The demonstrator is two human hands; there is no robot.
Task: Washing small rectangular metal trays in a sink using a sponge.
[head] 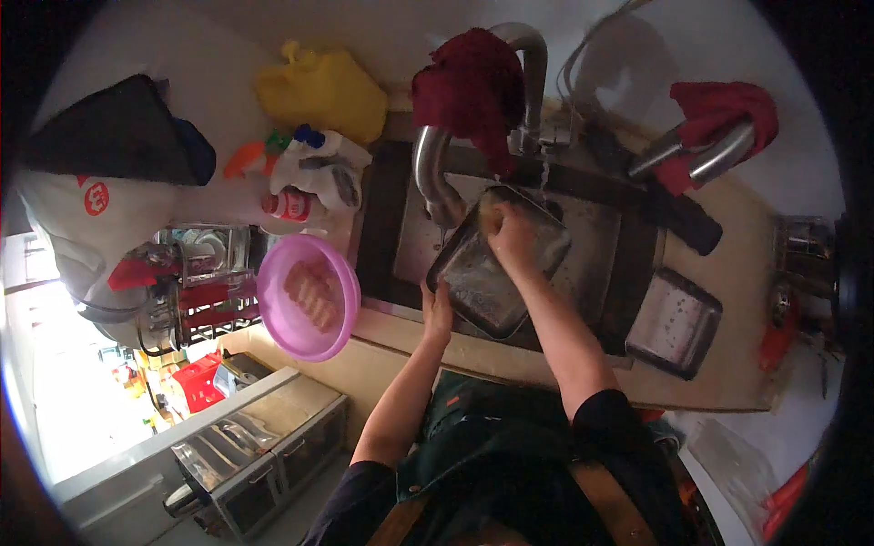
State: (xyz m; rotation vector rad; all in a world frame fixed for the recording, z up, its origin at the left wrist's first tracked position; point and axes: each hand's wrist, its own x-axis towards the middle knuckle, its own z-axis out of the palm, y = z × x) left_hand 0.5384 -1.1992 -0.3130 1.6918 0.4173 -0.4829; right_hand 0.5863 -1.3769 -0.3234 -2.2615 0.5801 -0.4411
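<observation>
A dark rectangular metal pan (478,293) is tilted over the sink (594,252), its inside wet and streaked with suds. My left hand (437,310) grips the pan's near left rim. Inside the pan, near its far end, my right hand (512,235) presses a yellowish sponge (489,210), mostly covered by the fingers. The steel faucet (431,164), wrapped with a dark red cloth (471,82), hangs over the pan's left side. A thin stream of water (545,174) falls behind the pan.
Right of the sink lies another wet metal pan (672,324). A pink plastic basin (270,293) holding something pale and ridged stands left, beside a dish rack (218,307). Behind are bottles (321,167) and a yellow bag (324,95). Steel tubes (720,150) with red cloth jut in at right.
</observation>
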